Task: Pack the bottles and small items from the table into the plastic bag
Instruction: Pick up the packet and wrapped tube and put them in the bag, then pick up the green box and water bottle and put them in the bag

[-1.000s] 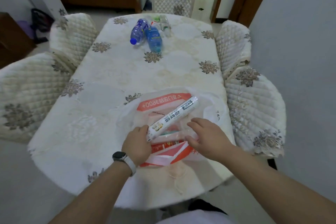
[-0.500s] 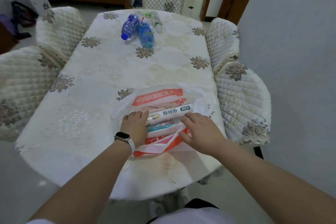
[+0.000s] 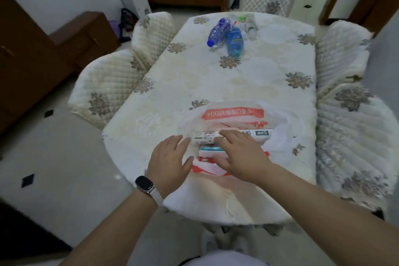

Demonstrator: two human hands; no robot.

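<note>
Head view: left hand, a smartwatch on its wrist, lies spread and flat at the near left edge of the plastic bag, gripping nothing. Right hand rests palm down, fingers splayed, on a long white box inside the bag; nothing is clasped. Red banner on the bag reads upside down, "3600+" legible. Blue bottles lie well apart at the table's far end.

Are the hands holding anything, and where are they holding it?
Nothing is gripped. The right hand lies flat on the middle of the white box in the plastic bag; the left hand is open beside it.
</note>
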